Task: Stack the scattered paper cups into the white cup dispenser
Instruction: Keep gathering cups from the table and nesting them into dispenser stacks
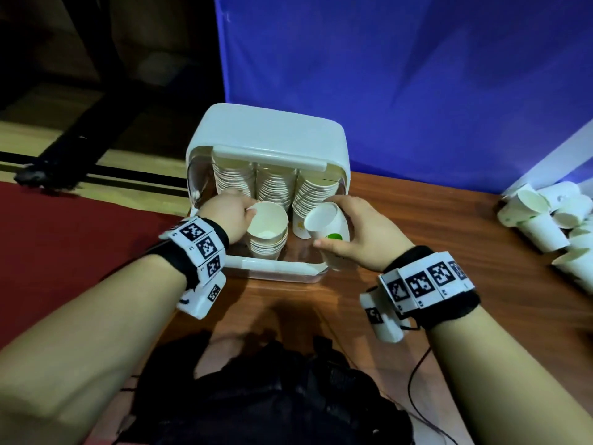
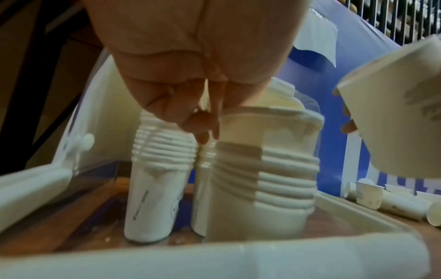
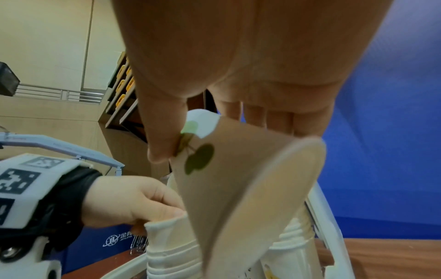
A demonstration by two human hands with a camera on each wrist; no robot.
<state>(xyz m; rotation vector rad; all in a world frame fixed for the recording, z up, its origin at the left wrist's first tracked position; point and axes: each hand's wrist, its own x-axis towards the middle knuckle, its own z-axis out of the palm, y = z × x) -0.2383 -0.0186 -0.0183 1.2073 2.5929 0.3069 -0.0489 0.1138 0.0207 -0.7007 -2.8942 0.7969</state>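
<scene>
The white cup dispenser [image 1: 266, 136] stands open at the table's back, with three tall rows of nested paper cups [image 1: 276, 184] inside. A short front stack [image 1: 268, 242] sits on its clear tray. My left hand [image 1: 252, 212] pinches the rim of that stack's top cup [image 1: 269, 220]; the left wrist view shows the fingers [image 2: 203, 132] curled at the rim of the stack [image 2: 281, 181]. My right hand [image 1: 330, 224] grips a single paper cup [image 1: 319, 218] with a green print, tilted mouth-left just right of the stack. In the right wrist view the thumb [image 3: 164, 136] presses this cup [image 3: 238, 188].
A pile of loose paper cups [image 1: 552, 220] lies at the table's far right, also visible in the left wrist view as loose cups [image 2: 381, 198]. A blue backdrop [image 1: 417, 75] rises behind the dispenser. The wooden table [image 1: 417, 220] shows bare between the dispenser and the pile.
</scene>
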